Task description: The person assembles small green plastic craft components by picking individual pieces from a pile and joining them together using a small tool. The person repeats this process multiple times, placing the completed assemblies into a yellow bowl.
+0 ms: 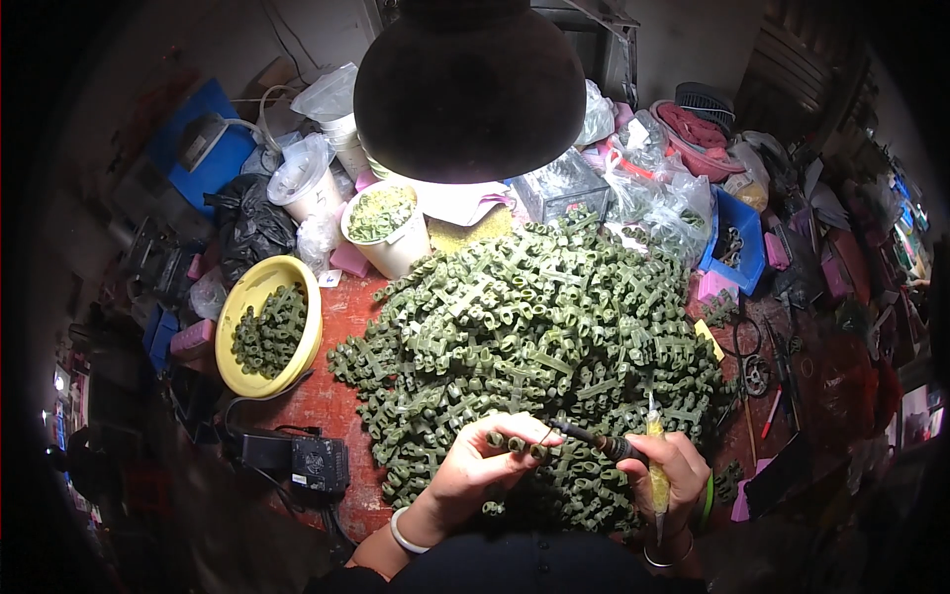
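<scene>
Left hand (473,465) holds green piece (517,446); right hand (681,469), black tool (617,448).

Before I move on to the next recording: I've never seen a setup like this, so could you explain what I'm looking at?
There is no machine here: a person works with two bare hands. The one picture comes from a wide fisheye camera on their head, looking down, so straight edges bend. A dark, rounded lamp fills the top middle.

On the red table lies a big heap of green pieces. To its left is a yellow bowl with more inside; behind stands a white bucket.

The left hand holds a green piece. The right hand holds a dark pen-shaped tool and a slim tube with yellow contents. Whether the tool's tip touches the piece is too small to tell.
</scene>
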A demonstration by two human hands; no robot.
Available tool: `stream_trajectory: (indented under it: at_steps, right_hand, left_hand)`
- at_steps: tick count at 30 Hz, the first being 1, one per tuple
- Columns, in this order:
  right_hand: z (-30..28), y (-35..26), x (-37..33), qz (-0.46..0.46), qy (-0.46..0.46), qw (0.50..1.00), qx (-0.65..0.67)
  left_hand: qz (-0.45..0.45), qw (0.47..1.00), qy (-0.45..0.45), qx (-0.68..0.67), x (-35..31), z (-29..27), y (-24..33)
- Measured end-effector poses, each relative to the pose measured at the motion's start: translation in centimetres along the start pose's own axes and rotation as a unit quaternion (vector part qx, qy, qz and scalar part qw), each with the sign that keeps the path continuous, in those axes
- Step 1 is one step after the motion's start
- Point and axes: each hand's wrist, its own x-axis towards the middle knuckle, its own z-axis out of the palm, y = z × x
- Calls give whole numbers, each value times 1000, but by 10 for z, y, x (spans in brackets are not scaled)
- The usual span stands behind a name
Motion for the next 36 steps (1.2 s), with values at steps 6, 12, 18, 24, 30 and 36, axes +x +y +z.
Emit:
stream_trajectory:
  at_steps: [6,12,18,24,30,36]
  right_hand:
    - [0,-2,0,12,-6,1000,1]
    - [0,4,-1,-24,1,1000,-16]
    - [0,1,0,-22,2,1000,-11]
    - [-3,-1,-2,13,-6,1000,-10]
    - [-33,-9,4,-6,40,992,-118]
    - [-63,37,6,95,200,928,-299]
  left_hand:
    - [2,1000,2,0,0,1,1]
    - [-6,1000,4,-7,0,1,1]
    - [-11,1000,4,-12,-2,-1,0]
    - [-10,1000,4,-26,-3,1,3]
    - [2,997,-15,71,2,-10,-1]
    - [-105,985,128,47,-6,20,18]
